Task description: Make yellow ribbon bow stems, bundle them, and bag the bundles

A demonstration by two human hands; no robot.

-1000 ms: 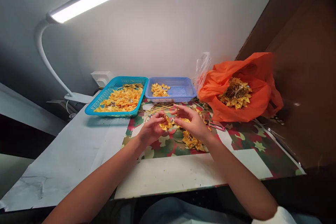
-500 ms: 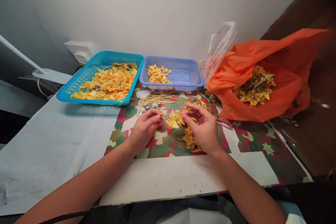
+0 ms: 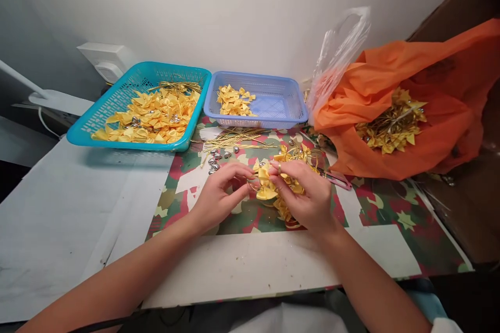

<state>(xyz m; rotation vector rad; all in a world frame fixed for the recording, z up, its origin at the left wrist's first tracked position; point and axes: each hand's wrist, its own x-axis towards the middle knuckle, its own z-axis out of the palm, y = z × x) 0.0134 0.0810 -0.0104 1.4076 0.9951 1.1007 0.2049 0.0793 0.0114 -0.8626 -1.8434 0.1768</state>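
Observation:
My right hand (image 3: 302,190) pinches a yellow ribbon bow piece (image 3: 265,187) with gold cord between thumb and fingertips. At the left side of that piece, my left hand (image 3: 224,192) has its thumb and index finger curved around the gold cord, a small gap showing between their tips; whether it grips the cord is too small to tell. More yellow bows with looped gold cord (image 3: 287,208) lie under and beside my right hand. Silver bells (image 3: 214,161) and straight gold cords (image 3: 234,139) rest on the patterned sheet beyond my left hand.
A teal basket (image 3: 189,132) of yellow bows, bells and cords stands back left. Beside it sits a blue basket (image 3: 281,106) with bows. An orange bag (image 3: 363,158) holding bows fills the right, near a pink-handled tool (image 3: 341,182). A white lamp base (image 3: 62,101) is far left.
My left hand has moved right, closer to the bow piece and my right hand. My right fingers have closed in around the piece. The whole view has shifted slightly.

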